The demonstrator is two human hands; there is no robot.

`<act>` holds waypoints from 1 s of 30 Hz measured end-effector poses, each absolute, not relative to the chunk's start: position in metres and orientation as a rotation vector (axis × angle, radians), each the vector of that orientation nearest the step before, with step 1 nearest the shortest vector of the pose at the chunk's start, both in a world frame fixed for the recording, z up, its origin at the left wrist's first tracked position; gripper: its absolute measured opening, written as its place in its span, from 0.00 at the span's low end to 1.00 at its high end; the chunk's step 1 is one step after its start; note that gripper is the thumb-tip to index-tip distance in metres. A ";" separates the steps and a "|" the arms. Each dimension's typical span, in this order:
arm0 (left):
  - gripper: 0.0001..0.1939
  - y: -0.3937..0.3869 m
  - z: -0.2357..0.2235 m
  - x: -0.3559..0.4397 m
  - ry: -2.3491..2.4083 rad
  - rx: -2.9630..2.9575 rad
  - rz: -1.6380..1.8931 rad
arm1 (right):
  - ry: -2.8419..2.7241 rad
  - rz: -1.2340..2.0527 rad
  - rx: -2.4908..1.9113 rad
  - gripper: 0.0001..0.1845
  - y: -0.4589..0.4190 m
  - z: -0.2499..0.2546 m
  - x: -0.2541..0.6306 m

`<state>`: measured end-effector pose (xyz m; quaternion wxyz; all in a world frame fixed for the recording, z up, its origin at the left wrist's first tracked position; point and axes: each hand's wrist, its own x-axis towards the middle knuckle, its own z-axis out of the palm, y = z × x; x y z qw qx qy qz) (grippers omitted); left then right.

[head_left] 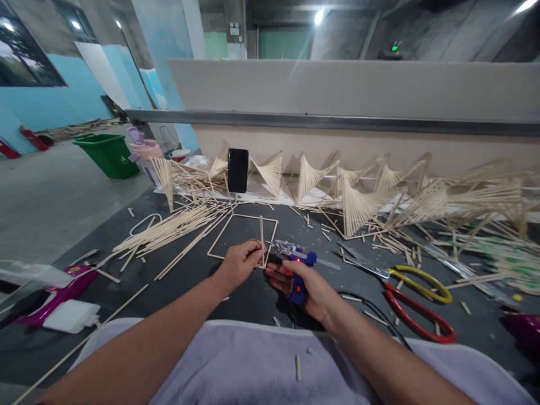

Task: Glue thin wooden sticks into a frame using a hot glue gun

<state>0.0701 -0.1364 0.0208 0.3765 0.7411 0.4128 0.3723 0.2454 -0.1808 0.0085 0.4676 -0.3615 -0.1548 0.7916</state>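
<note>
"How are the fingers set?"
"An upright stick (261, 229) is pinched between thumb and fingers of the left hand (241, 262), at the five o'clock corner of a four-sided stick frame (253, 217). The frame is laid at twelve o'clock from that hand."
"And the right hand (314, 291)?"
"A blue glue gun (307, 258) is gripped, fingers wrapped round its handle, aimed toward ten o'clock. Scissors (417, 323) are seen at three o'clock."
</note>
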 end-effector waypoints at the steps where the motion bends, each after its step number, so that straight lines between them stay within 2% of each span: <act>1: 0.12 -0.136 0.021 0.070 1.058 1.902 0.953 | -0.379 1.941 -0.888 0.06 -0.181 0.008 0.245; 30: 0.11 -0.136 0.017 0.070 1.046 1.889 0.944 | -0.414 1.942 -0.860 0.05 -0.180 0.005 0.247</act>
